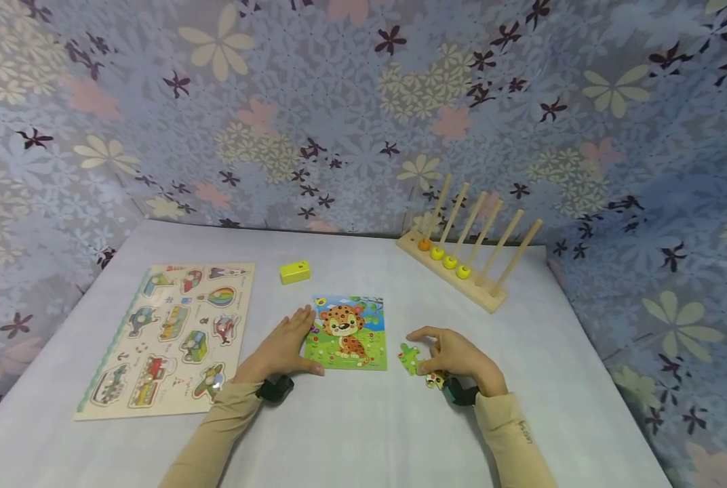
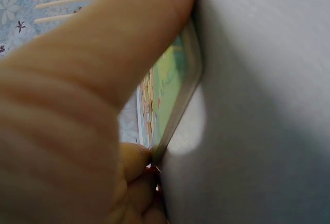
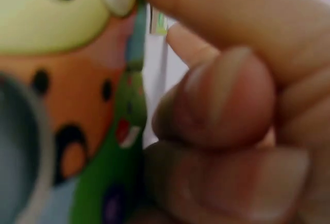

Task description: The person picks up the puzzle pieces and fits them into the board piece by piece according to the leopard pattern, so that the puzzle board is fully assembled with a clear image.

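Note:
My left hand (image 1: 284,342) lies along the left edge of a square leopard puzzle (image 1: 345,332), fingers straight and thumb at its near left corner. Up close in the left wrist view, the thumb covers part of the board's edge (image 2: 185,95). To the right, my right hand (image 1: 455,356) is over loose puzzle pieces, its index finger stretched out and other fingers bent. Its thumb touches a green piece (image 1: 409,358); a spotted piece (image 1: 435,379) is partly hidden under the hand. Large, blurred spotted artwork (image 3: 77,105) fills the left of the right wrist view.
On the left lies a wooden vehicle peg puzzle (image 1: 174,325), partly under the left sleeve. A yellow block (image 1: 294,272) sits behind the leopard puzzle. At the back right stands a wooden peg rack (image 1: 455,271) with orange and yellow beads. Floral fabric (image 1: 363,115) hangs behind the table.

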The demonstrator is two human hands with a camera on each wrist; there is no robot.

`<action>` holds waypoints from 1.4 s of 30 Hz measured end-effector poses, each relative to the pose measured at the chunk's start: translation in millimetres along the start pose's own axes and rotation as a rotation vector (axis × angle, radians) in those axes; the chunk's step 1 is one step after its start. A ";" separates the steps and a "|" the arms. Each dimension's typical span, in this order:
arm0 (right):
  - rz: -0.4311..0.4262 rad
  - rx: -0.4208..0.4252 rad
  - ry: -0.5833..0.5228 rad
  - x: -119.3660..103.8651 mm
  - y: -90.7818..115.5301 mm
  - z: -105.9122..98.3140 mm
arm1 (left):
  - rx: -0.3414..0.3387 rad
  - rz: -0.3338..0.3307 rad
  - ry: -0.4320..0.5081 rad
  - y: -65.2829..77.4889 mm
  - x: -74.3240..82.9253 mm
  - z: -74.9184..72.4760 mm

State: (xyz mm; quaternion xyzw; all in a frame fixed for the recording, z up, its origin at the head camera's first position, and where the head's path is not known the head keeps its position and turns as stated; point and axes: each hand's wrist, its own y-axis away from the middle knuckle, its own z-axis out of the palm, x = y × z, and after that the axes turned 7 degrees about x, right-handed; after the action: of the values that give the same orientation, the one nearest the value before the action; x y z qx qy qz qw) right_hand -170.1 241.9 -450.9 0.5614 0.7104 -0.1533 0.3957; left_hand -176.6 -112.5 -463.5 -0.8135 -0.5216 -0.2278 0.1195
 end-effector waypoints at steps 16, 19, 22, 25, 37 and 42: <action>0.069 0.124 0.214 -20.2 -24.8 9.1 | -0.004 -0.009 0.001 1.6 0.1 -1.3; 0.082 0.179 0.214 -24.9 -38.8 12.0 | -0.001 -0.006 0.001 1.8 -0.5 -0.5; 0.115 0.220 0.169 -25.7 -48.9 15.1 | -0.004 0.003 0.011 1.8 -0.8 -0.1; 0.139 0.248 0.082 -22.9 -53.5 17.0 | -0.006 0.003 0.008 2.1 -0.7 -0.7; 0.175 0.225 -0.195 -19.1 -50.5 9.4 | -0.001 -0.014 0.012 0.8 0.0 -2.1; 0.186 0.228 -0.196 -24.4 -50.3 8.7 | -0.004 -0.012 0.012 -0.3 -0.6 -0.7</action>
State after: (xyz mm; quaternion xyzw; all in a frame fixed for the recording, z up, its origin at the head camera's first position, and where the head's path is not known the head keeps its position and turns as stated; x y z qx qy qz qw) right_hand -211.5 203.4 -449.9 0.6484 0.5914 -0.2495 0.4094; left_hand -177.3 -113.1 -463.2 -0.8093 -0.5252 -0.2341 0.1198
